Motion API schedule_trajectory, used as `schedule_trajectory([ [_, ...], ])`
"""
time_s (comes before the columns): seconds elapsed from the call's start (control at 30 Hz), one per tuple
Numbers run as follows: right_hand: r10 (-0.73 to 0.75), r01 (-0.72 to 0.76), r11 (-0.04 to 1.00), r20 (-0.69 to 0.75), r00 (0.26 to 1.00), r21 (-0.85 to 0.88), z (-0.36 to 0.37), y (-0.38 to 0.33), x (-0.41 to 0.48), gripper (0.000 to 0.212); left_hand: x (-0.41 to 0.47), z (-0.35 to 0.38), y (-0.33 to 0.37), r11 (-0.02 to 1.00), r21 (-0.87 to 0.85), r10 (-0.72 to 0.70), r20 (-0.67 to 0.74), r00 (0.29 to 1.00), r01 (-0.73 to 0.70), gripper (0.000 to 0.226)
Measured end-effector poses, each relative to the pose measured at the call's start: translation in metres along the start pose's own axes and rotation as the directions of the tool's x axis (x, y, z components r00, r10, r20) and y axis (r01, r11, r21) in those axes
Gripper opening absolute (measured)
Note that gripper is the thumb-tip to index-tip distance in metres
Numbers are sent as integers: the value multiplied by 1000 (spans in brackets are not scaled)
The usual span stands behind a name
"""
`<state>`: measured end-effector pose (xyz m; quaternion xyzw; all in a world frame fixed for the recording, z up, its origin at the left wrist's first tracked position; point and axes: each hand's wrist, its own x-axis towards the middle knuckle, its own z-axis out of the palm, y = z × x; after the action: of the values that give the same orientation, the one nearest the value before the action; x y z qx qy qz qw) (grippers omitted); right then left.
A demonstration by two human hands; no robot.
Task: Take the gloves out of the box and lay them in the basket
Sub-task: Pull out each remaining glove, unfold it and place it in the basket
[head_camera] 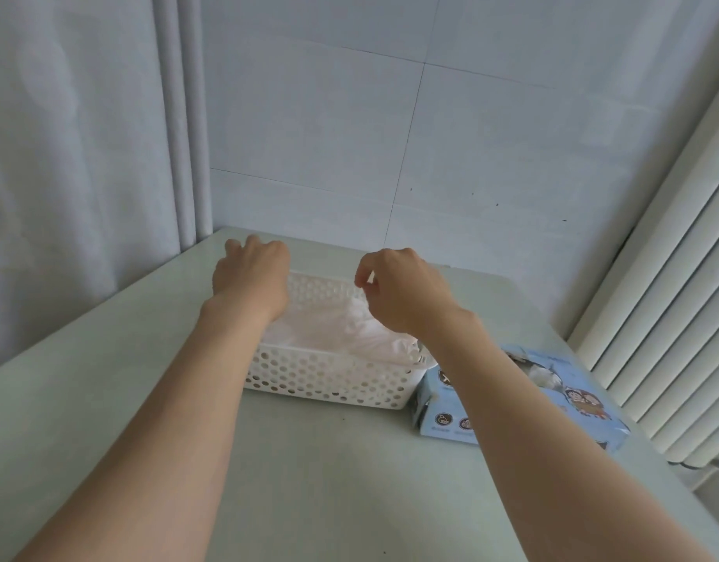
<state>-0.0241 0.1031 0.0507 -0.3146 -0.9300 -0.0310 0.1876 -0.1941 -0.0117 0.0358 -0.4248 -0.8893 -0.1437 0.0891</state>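
White filmy plastic gloves (349, 330) are heaped in a white perforated plastic basket (329, 381), left of a blue printed cardboard box (443, 415). Left hand (250, 273) and right hand (402, 290) are held over its far side, fingers curled; grip cannot be told. Gloves should be spread flat

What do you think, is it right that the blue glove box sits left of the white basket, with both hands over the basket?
Not quite: the head view shows the blue glove box on the right of the white basket, not the left. The left hand and right hand are over the basket, as you said.
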Motion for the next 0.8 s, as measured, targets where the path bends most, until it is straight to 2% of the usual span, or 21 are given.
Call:
schedule_trajectory([
  [0.07, -33, 25, 997, 109, 994, 74, 2, -1, -1, 25, -1, -3, 5, 989, -46, 140, 65, 988, -137, 32],
  [0.17, -75, 40, 991, 281, 957, 129, 5, -1, -4, 11, -8, -9, 14, 957, -183, 271, 287, 919, -225, 37],
  [0.27, -36, -4, 995, 392, 919, 102, 6, 1, -10, 31, -12, -6, 20, 956, -220, 281, 476, 833, -196, 43],
  [0.4, -43, 4, 996, 415, 909, 94, 11, 2, -19, 38, -11, 2, 23, 975, -151, 218, 559, 800, -161, 59],
  [0.5, -27, -48, 974, 328, 944, 220, 5, 7, -25, 41, -12, -4, 27, 968, -172, 244, 505, 828, -180, 49],
  [0.63, 60, -52, 925, -8, 998, 376, -9, 16, -37, 14, -14, -15, 42, 913, -292, 359, 246, 900, -285, 18],
  [0.7, 156, -77, 889, -142, 977, 451, -15, 24, -46, 26, -19, -16, 56, 870, -357, 407, 129, 904, -340, 20],
  [0.8, 269, -135, 820, -166, 949, 556, -20, 43, -62, 35, -31, -12, 83, 800, -438, 478, 51, 877, -411, 23],
])
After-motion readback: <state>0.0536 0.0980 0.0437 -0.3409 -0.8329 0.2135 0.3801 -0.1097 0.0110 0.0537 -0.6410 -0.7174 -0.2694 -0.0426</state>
